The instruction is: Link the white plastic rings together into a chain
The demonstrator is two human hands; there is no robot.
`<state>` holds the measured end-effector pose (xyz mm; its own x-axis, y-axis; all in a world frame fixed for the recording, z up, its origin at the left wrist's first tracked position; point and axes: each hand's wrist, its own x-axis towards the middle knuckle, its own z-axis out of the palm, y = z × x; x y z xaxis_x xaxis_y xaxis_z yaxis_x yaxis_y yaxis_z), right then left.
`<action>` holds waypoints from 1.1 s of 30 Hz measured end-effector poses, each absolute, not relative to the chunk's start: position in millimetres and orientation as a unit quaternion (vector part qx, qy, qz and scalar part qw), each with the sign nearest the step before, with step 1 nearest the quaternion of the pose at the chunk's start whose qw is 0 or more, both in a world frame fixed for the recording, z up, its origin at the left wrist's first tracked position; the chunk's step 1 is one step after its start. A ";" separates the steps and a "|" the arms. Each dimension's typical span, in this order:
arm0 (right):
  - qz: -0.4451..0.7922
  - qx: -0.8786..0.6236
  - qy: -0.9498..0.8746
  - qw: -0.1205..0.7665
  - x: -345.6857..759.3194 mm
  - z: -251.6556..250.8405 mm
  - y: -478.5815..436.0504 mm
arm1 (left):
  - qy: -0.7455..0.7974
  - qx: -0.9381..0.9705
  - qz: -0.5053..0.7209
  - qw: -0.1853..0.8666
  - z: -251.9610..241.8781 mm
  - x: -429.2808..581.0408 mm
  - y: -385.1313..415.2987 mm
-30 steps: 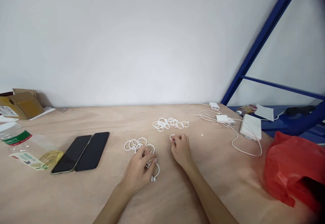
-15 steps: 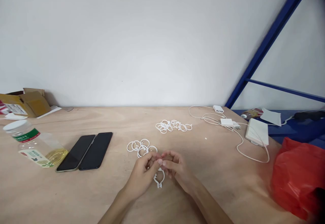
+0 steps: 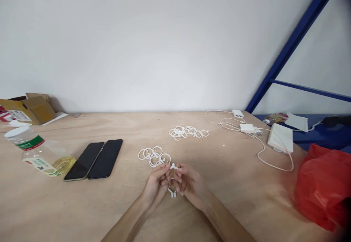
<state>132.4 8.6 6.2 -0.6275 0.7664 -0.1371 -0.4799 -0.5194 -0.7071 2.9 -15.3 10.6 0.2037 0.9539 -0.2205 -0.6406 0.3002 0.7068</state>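
Between the fingertips of both hands is a white plastic ring with a small knob on top; its lower part is hidden by the fingers. My left hand pinches it from the left, fingers curled. From the other side my right hand pinches it the same way. Below the hands another white ring with a clip-like end shows, mostly covered. Just beyond my left hand lies a loose cluster of white rings. Farther back is a second group of white rings.
Two dark phones lie at left beside a tilted clear plastic jar. An opened cardboard box stands at the back left. White cables with a charger, a white box and a red plastic bag occupy the right.
My hands have turned and drawn slightly apart at the fingertips, so the top of the held ring now shows. The ring beneath is more covered. The view has shifted slightly.
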 end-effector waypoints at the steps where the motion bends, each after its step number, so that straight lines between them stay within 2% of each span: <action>1: 0.842 -0.218 -0.308 0.384 130.5 5.7 7.7 | 0.316 0.231 0.545 0.742 11.6 3.0 -16.2; 6: 0.828 -0.221 -0.317 0.406 129.7 11.6 3.3 | 0.297 0.284 0.536 0.737 12.8 -0.1 -17.3; 8: 0.809 -0.254 -0.343 0.405 132.1 12.7 5.0 | 0.346 0.332 0.547 0.686 11.5 -4.0 -15.4; 10: 0.765 -0.314 -0.367 0.426 135.1 10.1 11.7 | 0.424 0.407 0.557 0.587 10.0 -9.6 -13.1; 14: 0.550 -0.494 -0.497 0.453 140.9 -3.5 42.9 | 0.539 0.600 0.489 0.332 6.7 -19.5 -10.4; 18: 0.342 -0.554 -0.647 0.398 139.9 -12.2 81.8 | 0.552 0.689 0.415 0.221 -1.5 -20.5 -11.0; 22: 0.190 -0.598 -0.729 0.273 129.3 -9.5 106.8 | 0.563 0.716 0.380 0.158 -6.9 -19.2 -12.3; 25: 0.121 -0.609 -0.758 0.199 121.4 -8.4 116.0 | 0.572 0.713 0.380 0.140 -5.3 -19.6 -13.0; 30: 0.106 -0.602 -0.770 0.183 119.0 -10.2 117.6 | 0.583 0.698 0.389 0.147 -2.0 -19.8 -13.2; 33: 0.126 -0.579 -0.774 0.223 123.6 -9.3 110.5 | 0.579 0.694 0.399 0.157 -2.2 -19.1 -13.2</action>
